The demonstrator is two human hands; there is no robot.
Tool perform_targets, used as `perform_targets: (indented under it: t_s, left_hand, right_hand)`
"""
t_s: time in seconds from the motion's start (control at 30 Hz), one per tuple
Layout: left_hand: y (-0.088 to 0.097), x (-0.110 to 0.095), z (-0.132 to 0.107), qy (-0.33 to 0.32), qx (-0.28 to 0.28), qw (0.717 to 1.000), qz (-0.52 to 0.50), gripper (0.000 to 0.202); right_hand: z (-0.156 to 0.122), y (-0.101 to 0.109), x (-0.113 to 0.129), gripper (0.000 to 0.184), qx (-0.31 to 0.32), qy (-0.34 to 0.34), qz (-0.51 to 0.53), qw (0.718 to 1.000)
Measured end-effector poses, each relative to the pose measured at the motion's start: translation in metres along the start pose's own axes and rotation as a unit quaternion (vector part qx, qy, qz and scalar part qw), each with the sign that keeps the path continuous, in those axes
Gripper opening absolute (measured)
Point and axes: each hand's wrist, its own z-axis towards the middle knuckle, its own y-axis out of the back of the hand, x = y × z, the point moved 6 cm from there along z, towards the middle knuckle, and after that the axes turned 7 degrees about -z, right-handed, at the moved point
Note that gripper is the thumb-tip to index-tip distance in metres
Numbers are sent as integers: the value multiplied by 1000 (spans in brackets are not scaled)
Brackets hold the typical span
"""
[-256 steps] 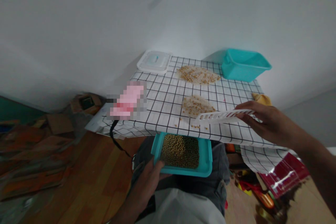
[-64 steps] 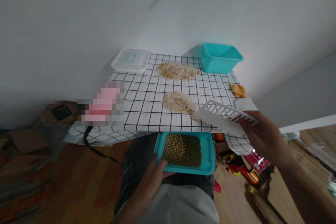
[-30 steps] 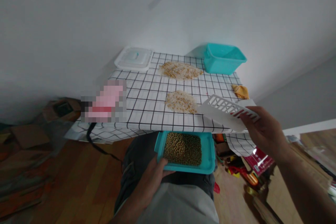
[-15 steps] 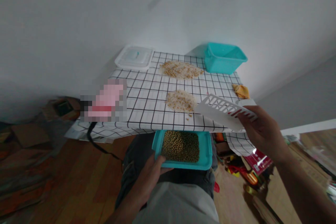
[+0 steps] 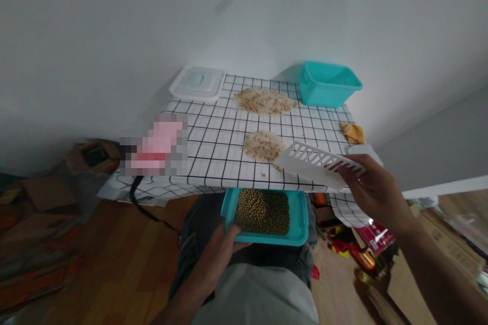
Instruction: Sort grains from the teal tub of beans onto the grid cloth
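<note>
My left hand (image 5: 223,244) grips the near-left corner of a teal plastic container (image 5: 298,218) on my lap, thumb over the rim. Inside lie yellowish beans (image 5: 251,204) on the left and dark green beans (image 5: 280,213) on the right. My right hand (image 5: 371,183) is closed around a white slotted plastic piece (image 5: 314,162), held tilted low over the table's front right. Its left tip is beside the nearer pile of pale grains mixed with yellow beans (image 5: 263,145). A few stray beans (image 5: 264,175) lie near the table's front edge.
A checked cloth covers the table (image 5: 213,157). Toward the back are a larger mixed pile (image 5: 265,100), a white lid (image 5: 197,84) and a teal bin (image 5: 330,86). A yellow cloth (image 5: 353,133) lies at the right, a blurred pink item (image 5: 160,142) at the left. Boxes (image 5: 49,198) clutter the floor.
My right hand has moved the slotted piece slightly left and down, its tip closer to the nearer pile. Stray beans near the edge have shifted. My left hand keeps its hold.
</note>
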Motion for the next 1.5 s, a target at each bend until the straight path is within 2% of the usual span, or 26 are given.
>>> perform_targets:
  t_s: [0.1, 0.23, 0.43, 0.63, 0.83, 0.97, 1.07, 1.2, 1.37, 1.5]
  left_hand:
    - [4, 2, 3, 3, -16, 1000, 0, 24]
    - [5, 0, 4, -9, -10, 1000, 5, 21]
    - [6, -2, 2, -8, -21, 1000, 12, 17]
    - [4, -2, 1, -11, -10, 1000, -2, 25]
    - [4, -1, 1, -11, 0, 1000, 7, 25]
    - [1, -3, 1, -6, 6, 1000, 2, 27]
    - [2, -5, 1, 5, -11, 1000, 9, 25]
    - [3, -4, 1, 4, -20, 1000, 13, 24]
    - [5, -3, 1, -18, -20, 1000, 5, 24]
    - [6, -2, 1, -14, -15, 1000, -1, 22]
  right_hand:
    - [-5, 1, -5, 24, 2, -12, 14, 1000]
    - [-9, 0, -8, 23, 10, -21, 4, 1000]
    - [-11, -3, -2, 23, 19, -26, 22, 999]
    - [-11, -8, 4, 21, 18, -15, 5, 1000]
    - [-6, -19, 22, 21, 33, -2, 21, 999]
    - [-4, -25, 38, 21, 79, 23, 39, 996]
    - [-8, -25, 43, 20, 102, 42, 44, 993]
    - [-9, -9, 34, 20, 49, 24, 8, 998]
    - [3, 14, 9, 22, -36, -24, -53, 998]
    - [12, 12, -5, 23, -70, -21, -22, 997]
